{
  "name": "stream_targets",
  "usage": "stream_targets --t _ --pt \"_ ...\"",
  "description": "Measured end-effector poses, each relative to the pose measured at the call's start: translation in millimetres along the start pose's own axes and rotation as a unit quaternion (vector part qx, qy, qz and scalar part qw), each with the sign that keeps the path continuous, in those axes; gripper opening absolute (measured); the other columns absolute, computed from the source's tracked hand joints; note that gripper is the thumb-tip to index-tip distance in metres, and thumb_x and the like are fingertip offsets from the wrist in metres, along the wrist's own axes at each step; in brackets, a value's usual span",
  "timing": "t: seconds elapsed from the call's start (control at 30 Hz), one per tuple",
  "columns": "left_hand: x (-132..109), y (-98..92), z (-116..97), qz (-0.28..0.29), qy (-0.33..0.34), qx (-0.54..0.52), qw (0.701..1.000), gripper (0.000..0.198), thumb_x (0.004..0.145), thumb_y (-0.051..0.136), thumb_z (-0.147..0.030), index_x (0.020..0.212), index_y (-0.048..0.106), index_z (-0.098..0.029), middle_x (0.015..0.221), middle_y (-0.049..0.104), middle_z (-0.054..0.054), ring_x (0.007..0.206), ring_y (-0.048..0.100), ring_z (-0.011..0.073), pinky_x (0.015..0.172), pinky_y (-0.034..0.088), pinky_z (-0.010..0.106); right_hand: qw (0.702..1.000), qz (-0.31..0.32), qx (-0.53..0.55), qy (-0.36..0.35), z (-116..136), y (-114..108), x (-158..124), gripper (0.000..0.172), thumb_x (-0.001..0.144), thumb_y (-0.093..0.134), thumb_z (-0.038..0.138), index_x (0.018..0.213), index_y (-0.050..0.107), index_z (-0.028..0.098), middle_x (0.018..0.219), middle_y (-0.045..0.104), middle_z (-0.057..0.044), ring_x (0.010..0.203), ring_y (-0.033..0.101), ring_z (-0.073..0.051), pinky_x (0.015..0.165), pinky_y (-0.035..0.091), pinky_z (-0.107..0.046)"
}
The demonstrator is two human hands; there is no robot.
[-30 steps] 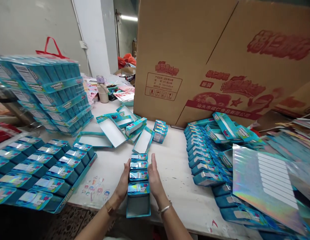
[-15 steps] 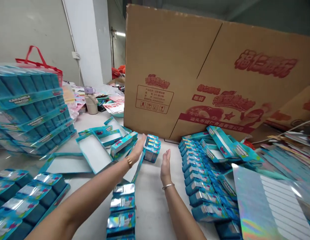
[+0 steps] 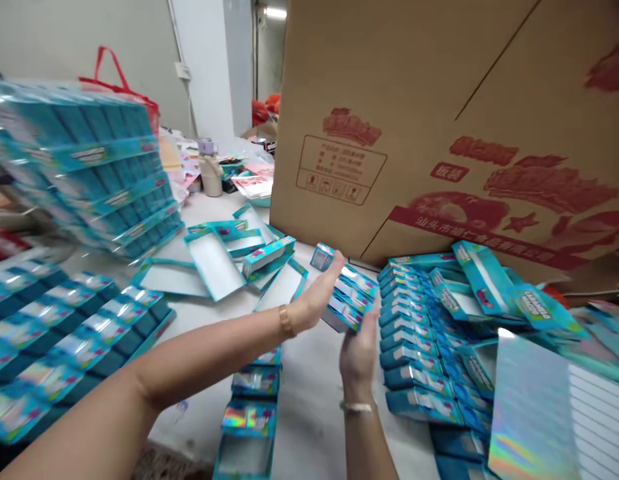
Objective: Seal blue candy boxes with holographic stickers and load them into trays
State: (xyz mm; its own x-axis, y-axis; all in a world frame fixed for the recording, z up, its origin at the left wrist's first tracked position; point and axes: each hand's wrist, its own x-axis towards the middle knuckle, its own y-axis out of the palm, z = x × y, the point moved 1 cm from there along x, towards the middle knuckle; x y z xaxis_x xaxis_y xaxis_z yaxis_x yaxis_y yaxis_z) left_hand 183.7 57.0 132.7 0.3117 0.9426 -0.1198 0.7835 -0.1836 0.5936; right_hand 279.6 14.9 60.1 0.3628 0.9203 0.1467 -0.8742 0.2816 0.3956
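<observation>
A short row of small teal boxes (image 3: 353,297) with shiny tops is squeezed between my two palms. My left hand (image 3: 315,297) presses its far left side with fingers stretched forward. On the near right side lies my right hand (image 3: 360,350), fingers upright against the boxes. One more small box (image 3: 322,256) sits just beyond my left fingertips, apart from the row. Below my left forearm, a narrow teal tray (image 3: 245,457) holds several of the same boxes; its near end shows a bare bottom.
Loose teal trays (image 3: 216,263) lie in a heap at centre left. A big brown carton (image 3: 359,80) stands behind. Long rows of boxes (image 3: 414,347) line the right, beside a shiny sheet (image 3: 534,400). Wrapped stacks (image 3: 104,167) and filled trays (image 3: 74,327) occupy the left.
My hands have come together around a row of small boxes, which now sits further right and tilted. One box is left standing apart. The camera view has shifted.
</observation>
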Motion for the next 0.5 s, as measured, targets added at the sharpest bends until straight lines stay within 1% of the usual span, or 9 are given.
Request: stream_targets --t 0.03,0.07,0.1,0.13,0.2,0.27,0.3,0.37,0.5 --pt "-33 8.9 0 0.001 0.033 0.012 0.999 0.064 0.089 0.050 -0.066 0.130 0.062 -0.018 0.138 0.062 0.007 0.143 0.038 0.0327 0.118 0.030 0.050 1.000 -0.014 -0.027 -0.007 19 -9 -26 0.063 0.096 0.043 0.055 0.154 0.028 0.032 0.158 0.032 0.005 0.147 0.028 -0.020 0.121 0.024 -0.043" --pt "-69 16.0 4 0.008 0.052 0.025 0.998 0.063 0.089 0.051 -0.065 0.135 0.059 -0.022 0.146 0.053 0.003 0.148 0.026 0.0311 0.122 0.021 0.050 0.999 -0.025 -0.047 0.004 37 -18 -54 0.065 0.096 0.045 0.054 0.154 0.026 0.033 0.159 0.028 0.006 0.148 0.026 -0.020 0.121 0.025 -0.042" --pt "-106 20.5 11 0.013 0.062 0.036 0.997 0.064 0.089 0.051 -0.064 0.140 0.055 -0.024 0.152 0.045 0.000 0.150 0.018 0.0299 0.123 0.014 0.050 0.998 -0.022 -0.052 0.033 51 -26 -82 0.068 0.096 0.046 0.054 0.155 0.022 0.033 0.160 0.028 0.006 0.147 0.029 -0.022 0.119 0.029 -0.044" --pt "-142 22.4 21 0.018 0.067 0.042 0.997 0.066 0.090 0.051 -0.064 0.144 0.049 -0.027 0.157 0.037 -0.002 0.151 0.014 0.0293 0.124 0.010 0.049 0.997 -0.015 -0.048 0.060 62 -35 -110 0.072 0.095 0.047 0.055 0.156 0.018 0.033 0.158 0.032 0.003 0.143 0.037 -0.025 0.116 0.034 -0.047" --pt "-207 18.2 48 0.022 0.061 0.022 0.998 0.071 0.091 0.045 -0.066 0.151 0.037 -0.029 0.161 0.025 -0.005 0.152 0.010 0.0290 0.125 0.011 0.049 0.992 0.009 -0.032 0.121 73 -48 -161 0.078 0.093 0.048 0.059 0.157 0.014 0.031 0.153 0.042 -0.003 0.132 0.052 -0.031 0.108 0.043 -0.052" --pt "-257 6.4 76 0.007 0.067 -0.005 0.998 0.074 0.089 0.043 -0.069 0.153 0.032 -0.033 0.162 0.020 -0.007 0.152 0.010 0.0293 0.124 0.015 0.047 0.983 0.028 -0.016 0.181 72 -56 -205 0.081 0.092 0.048 0.061 0.157 0.014 0.028 0.148 0.049 -0.006 0.125 0.058 -0.032 0.103 0.048 -0.052" --pt "-275 -0.5 88 -0.003 0.072 -0.011 0.997 0.075 0.088 0.042 -0.071 0.152 0.032 -0.034 0.163 0.019 -0.008 0.152 0.010 0.0293 0.124 0.017 0.046 0.977 0.032 -0.011 0.212 68 -57 -222 0.081 0.092 0.050 0.061 0.157 0.015 0.028 0.147 0.050 -0.006 0.125 0.058 -0.031 0.102 0.049 -0.050" --pt "-301 -13.1 102 -0.031 0.085 -0.013 0.996 0.078 0.085 0.042 -0.075 0.152 0.033 -0.036 0.163 0.020 -0.009 0.152 0.009 0.0302 0.124 0.018 0.045 0.968 0.032 -0.005 0.249 58 -56 -248 0.083 0.090 0.053 0.060 0.157 0.017 0.027 0.146 0.051 -0.006 0.127 0.057 -0.030 0.100 0.051 -0.046" --pt "-328 -27.9 106 -0.066 0.105 0.000 0.992 0.084 0.080 0.044 -0.079 0.151 0.036 -0.035 0.163 0.020 -0.008 0.152 0.006 0.0328 0.124 0.015 0.046 0.967 0.059 0.006 0.247 39 -50 -276 0.085 0.087 0.058 0.062 0.156 0.023 0.027 0.146 0.051 -0.005 0.129 0.055 -0.030 0.099 0.053 -0.044"
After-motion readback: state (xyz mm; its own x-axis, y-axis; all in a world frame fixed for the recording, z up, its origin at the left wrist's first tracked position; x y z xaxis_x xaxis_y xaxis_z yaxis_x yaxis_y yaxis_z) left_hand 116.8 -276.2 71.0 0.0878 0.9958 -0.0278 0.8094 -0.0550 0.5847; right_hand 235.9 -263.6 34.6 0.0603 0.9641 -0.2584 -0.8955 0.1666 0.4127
